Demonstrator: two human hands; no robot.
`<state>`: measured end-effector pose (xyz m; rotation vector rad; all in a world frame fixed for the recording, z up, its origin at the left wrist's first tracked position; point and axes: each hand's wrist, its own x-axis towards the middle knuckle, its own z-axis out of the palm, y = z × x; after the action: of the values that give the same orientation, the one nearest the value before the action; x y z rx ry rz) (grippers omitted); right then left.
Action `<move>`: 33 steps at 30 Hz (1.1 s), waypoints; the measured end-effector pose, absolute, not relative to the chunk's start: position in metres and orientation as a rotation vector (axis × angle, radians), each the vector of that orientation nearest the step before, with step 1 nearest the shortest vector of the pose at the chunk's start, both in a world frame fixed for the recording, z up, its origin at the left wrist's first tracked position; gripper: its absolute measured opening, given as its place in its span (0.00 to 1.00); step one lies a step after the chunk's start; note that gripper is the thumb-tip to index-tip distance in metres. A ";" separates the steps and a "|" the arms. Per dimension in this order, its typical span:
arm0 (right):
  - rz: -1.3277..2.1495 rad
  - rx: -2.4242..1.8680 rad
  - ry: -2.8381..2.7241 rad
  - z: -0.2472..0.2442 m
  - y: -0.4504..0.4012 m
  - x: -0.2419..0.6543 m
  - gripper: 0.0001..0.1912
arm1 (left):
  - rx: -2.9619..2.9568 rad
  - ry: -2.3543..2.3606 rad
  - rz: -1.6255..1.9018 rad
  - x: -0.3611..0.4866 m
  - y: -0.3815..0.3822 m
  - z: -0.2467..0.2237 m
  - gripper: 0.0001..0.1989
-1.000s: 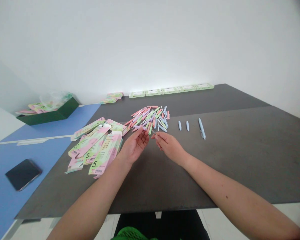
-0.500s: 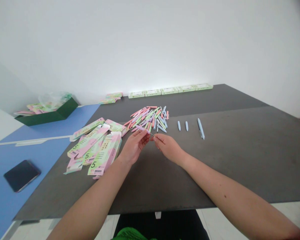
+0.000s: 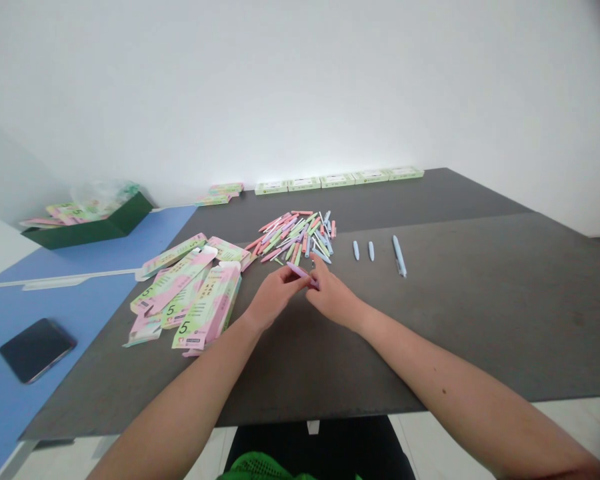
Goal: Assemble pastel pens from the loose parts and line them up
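Note:
A purple pen (image 3: 296, 269) is held between my two hands, in front of the pen pile. My left hand (image 3: 276, 293) pinches it near its pointed end, fingers closed. My right hand (image 3: 334, 295) grips the other end, with the index finger stretched forward and partly hiding the pen. Just beyond lies a heap of pen parts (image 3: 300, 233) in pink, purple, green, blue and white. To the right are two short light-blue pen pieces (image 3: 356, 250) and a whole light-blue pen (image 3: 399, 256).
Pink-and-green cartons (image 3: 207, 307) overlap on the left of the dark table (image 3: 460, 320). A row of pale green boxes (image 3: 337, 181) lines the wall, near flat cartons (image 3: 220, 195). On the blue surface are a green box (image 3: 93, 233) and a phone (image 3: 37, 350).
My right hand has moved from pinching a thin part at the pen's end to gripping the purple barrel itself. The pen has shifted slightly right and toward me.

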<state>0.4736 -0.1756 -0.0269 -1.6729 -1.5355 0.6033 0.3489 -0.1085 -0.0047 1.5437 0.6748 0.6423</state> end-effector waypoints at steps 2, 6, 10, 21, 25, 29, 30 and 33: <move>0.676 -1.585 -1.479 -0.029 -0.175 0.473 0.42 | 1.568 0.654 0.668 0.349 -0.110 -0.001 0.04; 0.621 -1.520 -1.495 -0.033 -0.176 0.471 0.44 | 1.600 0.677 0.731 0.350 -0.111 0.001 0.04; 0.347 -1.606 -1.659 -0.034 -0.178 0.469 0.47 | 1.644 0.763 0.756 0.351 -0.111 -0.006 0.04; 0.441 -1.530 -1.616 -0.029 -0.181 0.472 0.48 | 1.815 0.618 0.654 0.347 -0.110 -0.003 0.09; 0.538 -1.351 -1.570 -0.032 -0.176 0.477 0.46 | 1.934 0.601 0.698 0.346 -0.111 -0.001 0.08; 0.572 -1.308 -1.572 -0.037 -0.171 0.480 0.46 | 1.839 0.691 0.730 0.349 -0.110 -0.009 0.10; 0.535 -1.326 -1.575 -0.038 -0.170 0.480 0.45 | 1.799 0.701 0.729 0.351 -0.109 -0.012 0.10; 0.362 -1.457 -1.544 -0.038 -0.170 0.483 0.40 | 1.661 0.744 0.757 0.354 -0.104 -0.020 0.12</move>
<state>0.4826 -0.1698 -0.0381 -1.4567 -1.5437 0.3620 0.3540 -0.1036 -0.0201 1.6611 0.7445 0.7571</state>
